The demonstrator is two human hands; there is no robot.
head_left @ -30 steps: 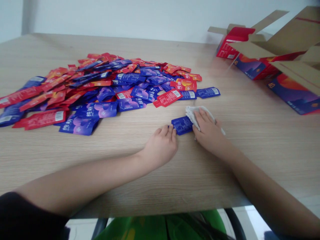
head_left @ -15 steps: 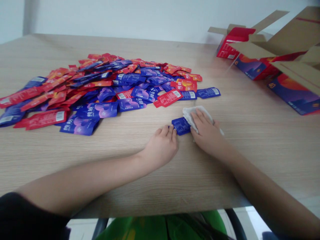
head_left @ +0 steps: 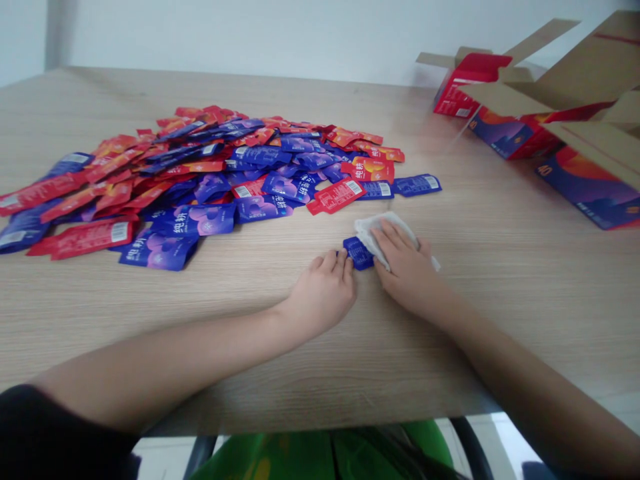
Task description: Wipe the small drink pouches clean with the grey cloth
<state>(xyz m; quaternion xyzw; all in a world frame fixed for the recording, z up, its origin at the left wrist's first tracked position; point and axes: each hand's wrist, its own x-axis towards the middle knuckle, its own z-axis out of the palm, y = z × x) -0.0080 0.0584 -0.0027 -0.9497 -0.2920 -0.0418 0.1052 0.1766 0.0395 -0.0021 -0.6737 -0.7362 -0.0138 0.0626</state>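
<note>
1. Two bare hands lie flat and open on the table: the left hand point(head_left: 323, 290) touches the blue sachet point(head_left: 358, 253) with its fingertips, and the right hand point(head_left: 405, 267) presses a white cloth point(head_left: 375, 235) against the sachet's other end.
2. That sachet lies between them, at the left hand's 2 o'clock.
3. From the hands, a red-and-blue sachet pile point(head_left: 200, 180) spreads at 10 o'clock on the wooden table point(head_left: 350, 373), and an open cardboard carton point(head_left: 525, 100) stands at 2 o'clock.

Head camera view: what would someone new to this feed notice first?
The big heap of red and blue foil sachets spread over the left and middle of the wooden table catches the eye first. Nearer the table's edge, the right hand presses a white wipe onto a single blue sachet, whose other end the left hand touches. At far right sits an opened cardboard carton.
</note>
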